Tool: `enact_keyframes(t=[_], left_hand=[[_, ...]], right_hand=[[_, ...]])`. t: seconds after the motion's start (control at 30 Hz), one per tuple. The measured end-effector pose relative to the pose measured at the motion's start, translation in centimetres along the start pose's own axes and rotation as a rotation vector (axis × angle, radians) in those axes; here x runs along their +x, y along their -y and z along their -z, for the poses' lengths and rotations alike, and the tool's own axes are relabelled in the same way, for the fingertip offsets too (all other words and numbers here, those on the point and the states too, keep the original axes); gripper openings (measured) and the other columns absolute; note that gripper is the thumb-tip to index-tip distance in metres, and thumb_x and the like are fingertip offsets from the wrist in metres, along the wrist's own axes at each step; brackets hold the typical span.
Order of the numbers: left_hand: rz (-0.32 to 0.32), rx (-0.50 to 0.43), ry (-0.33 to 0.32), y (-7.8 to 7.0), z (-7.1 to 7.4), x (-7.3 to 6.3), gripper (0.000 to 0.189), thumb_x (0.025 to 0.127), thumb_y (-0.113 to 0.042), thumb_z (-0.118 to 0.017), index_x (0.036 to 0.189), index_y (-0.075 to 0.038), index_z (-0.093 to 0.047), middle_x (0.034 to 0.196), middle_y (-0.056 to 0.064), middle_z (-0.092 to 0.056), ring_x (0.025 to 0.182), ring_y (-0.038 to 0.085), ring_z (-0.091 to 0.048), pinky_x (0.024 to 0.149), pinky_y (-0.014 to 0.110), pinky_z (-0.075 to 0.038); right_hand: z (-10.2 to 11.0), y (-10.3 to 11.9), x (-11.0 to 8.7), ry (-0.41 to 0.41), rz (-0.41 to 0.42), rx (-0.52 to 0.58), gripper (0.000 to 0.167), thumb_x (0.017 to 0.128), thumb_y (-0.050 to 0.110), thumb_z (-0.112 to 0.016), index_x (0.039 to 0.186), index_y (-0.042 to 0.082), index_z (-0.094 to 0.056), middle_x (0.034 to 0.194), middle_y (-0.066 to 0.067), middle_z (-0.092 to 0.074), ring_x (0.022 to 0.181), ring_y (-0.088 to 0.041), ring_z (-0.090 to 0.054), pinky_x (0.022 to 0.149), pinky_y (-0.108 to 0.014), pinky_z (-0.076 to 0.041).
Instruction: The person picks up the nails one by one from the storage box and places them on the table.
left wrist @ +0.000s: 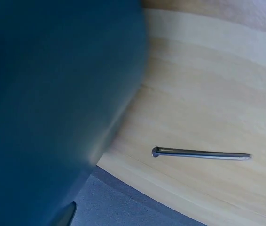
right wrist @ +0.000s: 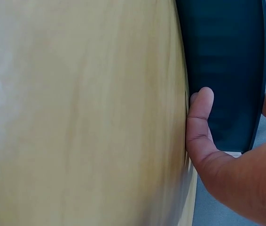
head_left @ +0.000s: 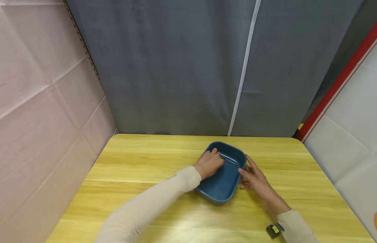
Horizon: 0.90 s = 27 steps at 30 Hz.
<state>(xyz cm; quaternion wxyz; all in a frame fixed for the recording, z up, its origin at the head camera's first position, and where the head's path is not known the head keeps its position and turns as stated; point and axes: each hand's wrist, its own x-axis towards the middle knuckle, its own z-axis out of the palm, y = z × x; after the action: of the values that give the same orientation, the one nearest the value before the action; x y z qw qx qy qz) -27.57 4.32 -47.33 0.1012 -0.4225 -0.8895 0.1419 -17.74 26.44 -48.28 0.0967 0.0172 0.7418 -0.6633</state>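
A dark blue rectangular tray stands on the wooden table, turned at a slant. Over its left wall reaches my left hand, with bent fingers low inside the tray; their tips are hidden. Several thin metal nails lie in the tray beside those fingers, and whether any is pinched cannot be seen. My right hand holds the tray's right wall, thumb at the rim and other fingers along the outside. In the left wrist view, a single nail lies on the tabletop beside the tray.
Beneath everything is a light wooden table. A grey curtain hangs behind its far edge, with pale cloth walls on the left and right. A small black device is at my right wrist.
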Motion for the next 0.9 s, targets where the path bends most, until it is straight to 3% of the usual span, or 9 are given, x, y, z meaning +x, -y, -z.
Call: enact_keyframes(t=[0.3,0.53,0.67,0.9], left_hand=[[-0.025,-0.044,-0.018,-0.5,0.3,-0.7,0.017,0.108,-0.018,-0.07,0.111,-0.025,-0.085,0.116,0.003,-0.076,0.108,0.021,-0.061,0.077,0.033,-0.059],[-0.042,-0.062,-0.01,-1.3,0.9,-1.1,0.01,0.103,-0.023,-0.077,0.11,-0.023,-0.085,0.121,0.004,-0.074,0.113,0.021,-0.063,0.085,0.036,-0.062],[-0.034,-0.082,-0.036,-1.5,1.6,-1.3,0.013,0.104,-0.024,-0.074,0.111,-0.021,-0.084,0.123,0.004,-0.074,0.113,0.022,-0.063,0.087,0.037,-0.062],[-0.012,-0.21,-0.101,-1.3,2.1,-1.9,0.016,0.107,-0.02,-0.067,0.105,-0.016,-0.083,0.12,0.004,-0.073,0.111,0.022,-0.063,0.089,0.036,-0.061]], right_hand=[[-0.1,0.2,-0.1,-0.001,-0.001,-0.006,0.086,0.116,0.025,-0.059,0.179,0.026,0.0,0.174,-0.032,-0.027,0.097,-0.02,-0.073,0.079,-0.035,-0.065],[-0.1,-0.1,0.0,-0.009,-0.015,-0.016,0.085,0.116,0.024,-0.058,0.179,0.026,-0.001,0.172,-0.032,-0.03,0.098,-0.02,-0.073,0.079,-0.035,-0.065],[-0.1,-0.1,0.1,-0.01,-0.019,-0.016,0.085,0.117,0.024,-0.058,0.179,0.027,0.0,0.172,-0.032,-0.029,0.098,-0.019,-0.073,0.079,-0.035,-0.065],[-0.1,0.1,0.1,-0.006,-0.012,-0.013,0.084,0.117,0.024,-0.057,0.179,0.026,0.0,0.172,-0.033,-0.029,0.097,-0.019,-0.073,0.079,-0.034,-0.065]])
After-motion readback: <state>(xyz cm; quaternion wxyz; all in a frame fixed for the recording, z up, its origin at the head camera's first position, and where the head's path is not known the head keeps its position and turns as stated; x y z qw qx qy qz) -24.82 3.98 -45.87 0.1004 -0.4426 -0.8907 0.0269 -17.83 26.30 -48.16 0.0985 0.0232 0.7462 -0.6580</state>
